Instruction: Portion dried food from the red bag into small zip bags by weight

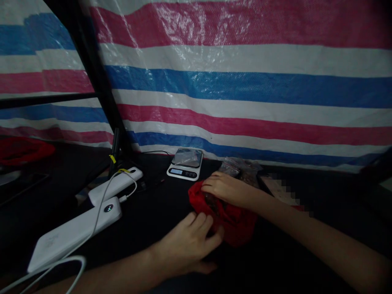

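Note:
A red bag point(237, 232) with a bunched, folded rim lies on the dark table in front of me. Dark brownish contents point(211, 201) show in its mouth, too dim to identify. From the right, my right hand point(228, 188) reaches over the far rim, its fingers bent down and closed on the bag's edge. My left hand point(192, 241) is at the near left side, fingers curled against the red cloth and thumb held apart below. The left fingertips are partly hidden.
Behind the bag stands a white digital scale point(183, 173) with a clear plastic bag point(185, 157) on it. Filled clear bags point(249, 173) lie beside a flat brownish item point(280, 190). Two white power banks point(76, 228) with cables are left. Striped sheeting point(229, 85) hangs behind.

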`<action>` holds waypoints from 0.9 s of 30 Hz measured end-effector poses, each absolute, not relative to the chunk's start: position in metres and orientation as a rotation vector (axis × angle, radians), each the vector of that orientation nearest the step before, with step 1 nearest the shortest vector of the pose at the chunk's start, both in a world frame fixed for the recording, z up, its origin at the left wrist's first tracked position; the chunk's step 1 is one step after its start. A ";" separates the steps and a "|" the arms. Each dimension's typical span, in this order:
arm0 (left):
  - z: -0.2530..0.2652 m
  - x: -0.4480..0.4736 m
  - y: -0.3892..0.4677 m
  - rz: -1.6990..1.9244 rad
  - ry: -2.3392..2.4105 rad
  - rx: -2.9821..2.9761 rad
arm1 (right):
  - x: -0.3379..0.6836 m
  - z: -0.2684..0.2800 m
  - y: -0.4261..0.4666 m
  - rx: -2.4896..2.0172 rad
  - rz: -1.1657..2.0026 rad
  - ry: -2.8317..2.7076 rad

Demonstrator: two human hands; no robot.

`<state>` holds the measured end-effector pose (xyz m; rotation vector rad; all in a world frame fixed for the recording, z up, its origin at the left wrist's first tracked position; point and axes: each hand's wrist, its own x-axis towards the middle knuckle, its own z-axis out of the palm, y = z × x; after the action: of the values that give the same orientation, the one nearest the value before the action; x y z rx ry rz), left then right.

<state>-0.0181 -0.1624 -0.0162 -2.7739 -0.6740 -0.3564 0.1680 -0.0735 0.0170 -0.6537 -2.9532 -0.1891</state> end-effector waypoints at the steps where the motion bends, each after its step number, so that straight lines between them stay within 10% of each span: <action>1: -0.024 -0.011 -0.161 -0.338 -0.690 -2.753 | 0.167 0.016 -0.073 -0.625 -0.189 -2.956; 14: -0.046 -0.008 -0.133 -0.202 -0.773 -2.609 | 0.193 0.015 -0.090 -0.762 -0.039 -2.968; 27: 0.008 -0.005 -0.106 -0.281 -0.794 -2.756 | 0.203 -0.019 -0.113 -0.994 1.308 -2.084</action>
<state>-0.0049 -0.1062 0.0078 -2.7563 -0.7942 -0.2806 0.2025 -0.1131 -0.0191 -0.9939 -2.0839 1.3081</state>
